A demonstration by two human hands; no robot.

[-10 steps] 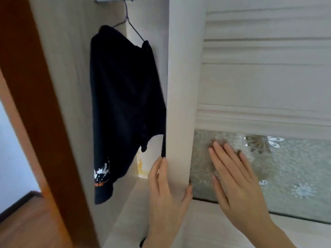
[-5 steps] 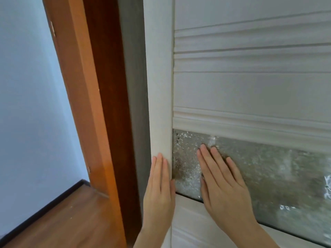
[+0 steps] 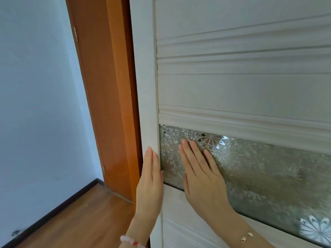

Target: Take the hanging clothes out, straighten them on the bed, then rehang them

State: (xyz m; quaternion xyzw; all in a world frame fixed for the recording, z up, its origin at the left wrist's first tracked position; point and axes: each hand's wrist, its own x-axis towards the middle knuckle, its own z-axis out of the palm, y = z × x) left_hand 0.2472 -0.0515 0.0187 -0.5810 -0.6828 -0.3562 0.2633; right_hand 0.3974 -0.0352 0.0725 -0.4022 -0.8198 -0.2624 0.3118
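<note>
Door has slid left since the earlier frame, up to the wooden frame; the hanging clothes now lie hidden behind it, beyond both hands. Left hand flat on the door's edge, nearer; right hand flat on the glass panel; neither holds anything

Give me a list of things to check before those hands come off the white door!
1. Left hand flat on the white door edge: ok.
2. Right hand flat on the patterned glass panel: ok.
3. Both hands holding nothing: ok.
4. No gap showing between door and orange frame: ok.
5. Clothes rehung inside: cannot tell, the door hides them.
</note>
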